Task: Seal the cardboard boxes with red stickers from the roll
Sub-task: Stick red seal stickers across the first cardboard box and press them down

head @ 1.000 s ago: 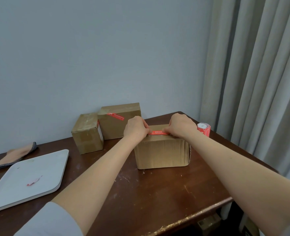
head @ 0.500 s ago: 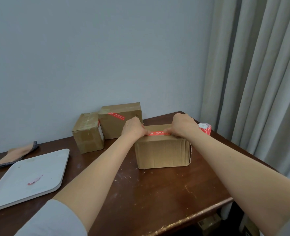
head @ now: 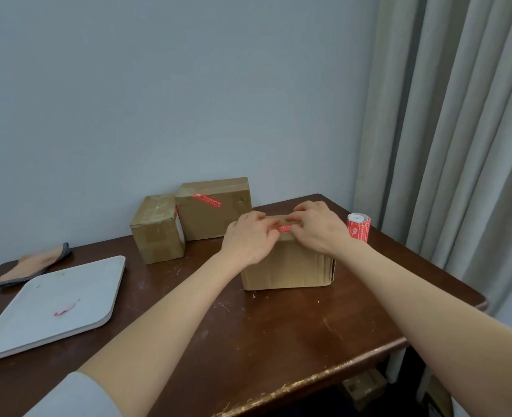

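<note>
A brown cardboard box [head: 288,269] stands in the middle of the table. A red sticker [head: 283,228] lies along its top near edge. My left hand [head: 248,236] pinches the sticker's left end and my right hand [head: 318,227] holds its right end, with both hands resting on the box top. Only a short piece of the sticker shows between the fingers. The red sticker roll [head: 358,228] stands upright just right of my right wrist. Two more boxes sit at the back by the wall: a small box [head: 158,233] and a larger box [head: 212,215] with a red sticker [head: 206,200] on it.
A white tray [head: 23,326] with a red paper scrap [head: 66,307] lies at the left of the dark wooden table [head: 279,341]. A folded cloth [head: 35,263] lies behind the tray. Grey curtains [head: 459,145] hang at the right, and the table's front edge is worn.
Both hands have moved closer together over the sticker, covering more of it. The box and the roll have not moved.
</note>
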{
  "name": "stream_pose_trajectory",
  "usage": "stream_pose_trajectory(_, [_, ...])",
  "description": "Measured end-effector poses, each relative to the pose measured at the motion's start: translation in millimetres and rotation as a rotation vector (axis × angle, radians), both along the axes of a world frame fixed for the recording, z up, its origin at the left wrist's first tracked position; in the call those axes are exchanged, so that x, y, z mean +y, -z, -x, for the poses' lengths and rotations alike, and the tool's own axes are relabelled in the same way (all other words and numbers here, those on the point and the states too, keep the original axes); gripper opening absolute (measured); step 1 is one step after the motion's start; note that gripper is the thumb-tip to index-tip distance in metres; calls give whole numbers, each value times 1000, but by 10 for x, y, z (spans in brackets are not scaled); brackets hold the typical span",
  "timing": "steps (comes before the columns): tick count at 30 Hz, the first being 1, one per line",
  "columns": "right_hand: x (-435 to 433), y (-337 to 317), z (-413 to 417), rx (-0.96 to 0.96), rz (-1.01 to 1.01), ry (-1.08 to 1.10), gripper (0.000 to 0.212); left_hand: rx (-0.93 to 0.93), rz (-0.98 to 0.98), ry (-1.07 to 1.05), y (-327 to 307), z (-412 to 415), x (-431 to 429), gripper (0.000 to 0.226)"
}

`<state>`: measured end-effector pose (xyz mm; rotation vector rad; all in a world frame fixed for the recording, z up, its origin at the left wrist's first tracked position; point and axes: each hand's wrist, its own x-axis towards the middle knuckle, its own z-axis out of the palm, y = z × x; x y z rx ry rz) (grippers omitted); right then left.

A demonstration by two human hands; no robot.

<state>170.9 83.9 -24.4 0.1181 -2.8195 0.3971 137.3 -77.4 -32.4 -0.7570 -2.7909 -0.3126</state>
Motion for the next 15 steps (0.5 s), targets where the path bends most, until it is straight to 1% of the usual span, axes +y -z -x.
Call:
stream_pose_trajectory(5, [-26, 35, -117, -66, 56, -100, 45, -113, 78, 7, 58, -51, -56, 58])
stream_pose_trajectory(10, [-33, 132, -106, -28, -133, -45, 54, -30, 102, 27, 117, -10, -65, 56])
stream_pose_trajectory(13, [-42, 170, -72, 25, -197, -21, 54, 3, 107, 19, 115, 8, -40, 55])
stream_pose_trajectory(15, [-37, 177, -58, 30, -195, 10, 55, 22, 109, 11, 107, 17, -40, 55])
